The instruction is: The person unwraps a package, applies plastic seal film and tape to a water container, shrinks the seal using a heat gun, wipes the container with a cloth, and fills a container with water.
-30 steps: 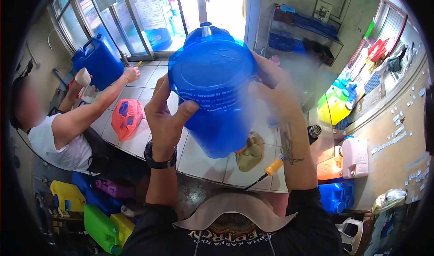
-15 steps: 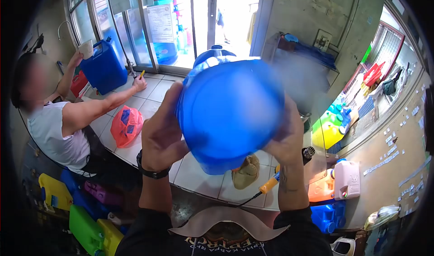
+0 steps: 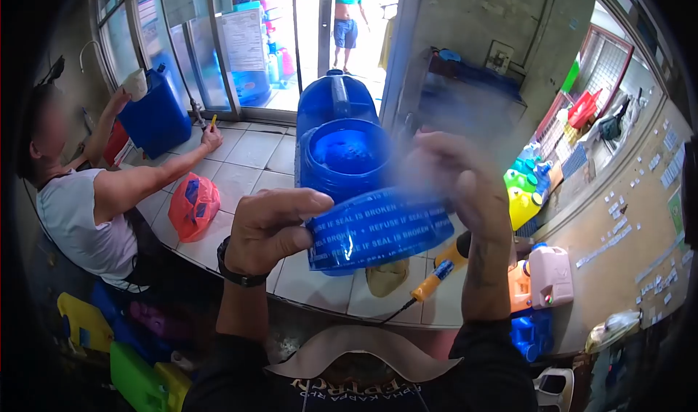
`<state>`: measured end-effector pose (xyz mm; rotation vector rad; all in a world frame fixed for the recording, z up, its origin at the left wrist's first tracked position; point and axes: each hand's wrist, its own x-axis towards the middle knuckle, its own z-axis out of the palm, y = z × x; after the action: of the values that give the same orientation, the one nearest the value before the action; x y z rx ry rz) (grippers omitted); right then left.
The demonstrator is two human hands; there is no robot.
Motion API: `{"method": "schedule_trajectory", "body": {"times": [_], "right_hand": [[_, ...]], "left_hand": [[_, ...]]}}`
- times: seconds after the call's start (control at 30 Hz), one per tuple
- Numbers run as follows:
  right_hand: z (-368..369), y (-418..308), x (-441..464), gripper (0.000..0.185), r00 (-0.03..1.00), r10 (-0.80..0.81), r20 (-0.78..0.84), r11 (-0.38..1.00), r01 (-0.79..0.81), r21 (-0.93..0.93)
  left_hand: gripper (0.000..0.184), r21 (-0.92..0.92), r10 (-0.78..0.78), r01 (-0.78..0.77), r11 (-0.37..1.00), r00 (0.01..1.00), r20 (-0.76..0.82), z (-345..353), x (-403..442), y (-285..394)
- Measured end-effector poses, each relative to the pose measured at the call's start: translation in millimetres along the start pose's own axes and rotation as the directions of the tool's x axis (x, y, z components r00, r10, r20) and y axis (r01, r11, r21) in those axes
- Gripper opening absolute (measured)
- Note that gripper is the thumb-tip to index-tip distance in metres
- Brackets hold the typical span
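The printed seal band (image 3: 378,232) has dropped lower, before the blue container (image 3: 338,182); my left hand (image 3: 263,226) pinches one end, my right hand (image 3: 447,168) blurs, grip unclear.

We wear a black shirt (image 3: 480,390) whose sleeves (image 3: 233,361) are short, stopping near the elbows so that our forearms are uncovered. Across the chest runs pale, outlined lettering (image 3: 363,387), of which we can read "EPTRON", with smaller "ALPHA KAPPA RH" curving close by; the rest is hidden. Over it shows a curved, greyish-beige brim (image 3: 367,343) with two pointed ends. A black watch (image 3: 235,266) circles our left wrist. On our right forearm is a dark, thin-lined tattoo (image 3: 479,259), too faint to make out. Both hands are bare.
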<state>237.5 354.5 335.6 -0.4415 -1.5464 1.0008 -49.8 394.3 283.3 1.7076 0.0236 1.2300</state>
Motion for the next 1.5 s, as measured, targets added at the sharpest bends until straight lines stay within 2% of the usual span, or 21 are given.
{"method": "schedule_trajectory", "body": {"times": [0.03, 0.1, 0.23, 0.27, 0.33, 0.37, 0.47, 0.53, 0.57, 0.6, 0.67, 0.7, 0.77, 0.83, 0.9, 1.1, 1.2, 1.3, 1.37, 1.43, 1.5], "right_hand": [[-0.2, -6.7, 3.0, 0.038, 1.000, 0.000, -0.013, 1.000, 0.000, -0.004], [-1.2, -15.1, 6.2, 0.035, 0.959, 0.117, 0.258, 0.967, -0.050, -0.251], [-5.5, -10.2, 1.3, 0.037, 0.965, 0.116, 0.234, 0.952, -0.040, -0.303], [-5.9, -8.3, -0.1, 0.037, 0.965, 0.118, 0.235, 0.953, -0.043, -0.301], [-6.8, -5.0, -3.2, 0.046, 0.965, 0.096, 0.245, 0.976, -0.043, -0.213], [-6.1, -1.0, -5.0, 0.046, 0.965, 0.099, 0.244, 0.976, -0.047, -0.212], [0.1, 5.7, -8.5, 0.056, 0.989, 0.096, 0.111, 0.991, -0.105, 0.083], [4.9, 1.3, -8.8, 0.064, 0.965, 0.022, 0.260, 0.913, -0.125, 0.388], [5.0, 6.6, -10.4, 0.064, 0.965, 0.025, 0.262, 0.913, -0.128, 0.386], [2.9, 18.4, -14.1, 0.065, 0.983, -0.064, 0.175, 0.933, -0.003, 0.359], [-4.4, 36.0, -21.6, 0.065, 0.983, -0.180, 0.041, 0.936, 0.158, 0.316], [-4.1, 41.6, -23.1, 0.065, 0.972, -0.235, -0.027, 0.931, 0.233, 0.281], [-3.1, 41.5, -16.3, 0.063, 0.988, -0.145, -0.047, 0.879, 0.150, 0.452], [3.5, 28.7, -9.3, 0.060, 0.995, -0.085, -0.049, 0.831, 0.098, 0.547], [11.1, 22.8, -5.6, 0.058, 0.994, -0.066, -0.084, 0.799, 0.103, 0.593], [14.5, 38.4, -2.5, 0.052, 0.983, -0.056, -0.173, 0.742, 0.157, 0.652], [16.8, 43.5, -2.5, 0.052, 0.991, -0.061, -0.120, 0.692, 0.128, 0.710], [17.3, 48.0, -2.3, 0.051, 0.989, -0.058, -0.134, 0.705, 0.136, 0.697], [19.6, 48.2, -3.7, 0.052, 0.987, -0.048, -0.156, 0.747, 0.140, 0.650], [20.0, 48.4, -3.2, 0.052, 0.983, -0.037, -0.179, 0.786, 0.139, 0.602], [17.4, 49.4, -4.5, 0.049, 0.958, -0.020, -0.285, 0.947, 0.109, 0.301]], "left_hand": [[0.041, -0.008, -0.005, 0.005, 1.000, 1.000, 0.010, 1.2, 1.3, 0.8], [0.040, 0.018, -0.002, 0.002, 1.000, 1.000, 0.005, 3.3, 2.6, 1.2], [0.047, 0.024, 0.038, -0.039, 0.999, 0.999, 0.034, 0.7, 0.3, -1.9], [0.045, -0.055, 0.011, -0.011, 0.998, 1.000, 0.011, 2.9, -0.1, -2.6], [0.044, -0.134, -0.014, 0.012, 0.991, 1.000, -0.011, 2.4, 0.1, -9.4], [0.038, -0.220, 0.050, -0.052, 0.974, 0.999, -0.015, -0.5, 1.1, -18.1], [0.026, -0.321, 0.139, -0.131, 0.938, 0.990, 0.001, 1.4, 7.8, -21.8], [0.014, -0.386, 0.196, -0.173, 0.906, 0.980, 0.020, 8.8, 14.0, -21.7], [0.014, -0.387, 0.197, -0.175, 0.905, 0.980, 0.017, 16.0, 13.2, -21.5], [0.013, -0.322, 0.116, -0.153, 0.934, 0.985, -0.130, 24.0, 10.7, -20.9], [0.022, -0.622, 0.017, -0.086, 0.779, 0.993, -0.117, 16.2, 15.2, -30.6], [0.022, -0.622, 0.017, -0.089, 0.778, 0.993, -0.121, 20.7, 17.4, -26.0], [0.036, -0.546, -0.155, -0.105, 0.831, 0.899, -0.409, 32.6, 25.3, -12.4], [0.044, -0.518, -0.081, -0.158, 0.841, 0.909, -0.410, 25.1, 19.6, -15.5], [0.043, -0.083, 0.188, -0.219, 0.972, 0.942, -0.278, 16.2, 12.9, -22.8], [0.046, 0.080, 0.262, -0.249, 0.965, 0.913, -0.313, 15.7, 11.5, -25.5], [0.043, 0.152, 0.243, -0.203, 0.967, 0.914, -0.324, 16.5, 11.0, -28.6], [0.038, 0.171, 0.236, -0.184, 0.968, 0.902, -0.361, 14.6, 11.4, -30.9], [0.030, 0.226, 0.314, -0.240, 0.944, 0.863, -0.396, 15.5, 11.6, -30.8], [0.028, 0.218, 0.276, -0.202, 0.955, 0.873, -0.401, 11.4, 11.4, -27.5], [0.026, 0.208, 0.233, -0.159, 0.965, 0.885, -0.403, 4.5, 11.0, -24.7]]}}
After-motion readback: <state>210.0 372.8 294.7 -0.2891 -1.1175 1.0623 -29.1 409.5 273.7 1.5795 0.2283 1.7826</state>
